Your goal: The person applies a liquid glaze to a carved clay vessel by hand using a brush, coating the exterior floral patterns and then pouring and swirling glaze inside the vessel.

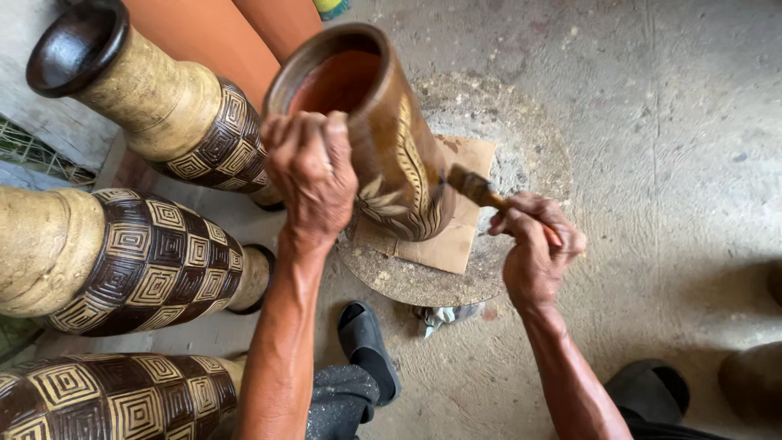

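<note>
While beside vase (391, 155), patterned pots (155, 269).

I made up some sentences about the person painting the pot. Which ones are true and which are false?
1. The left hand grips the rim of the brown vase. True.
2. The right hand holds a sponge. False: it holds a paintbrush, with its bristles against the vase.
3. The vase stands on a piece of cardboard on a round stone slab. True.
4. The three patterned vases to the left carry flower pictures. False: they show square spiral patterns.
5. The person is barefoot. False: a black sandal shows near the slab.
</note>
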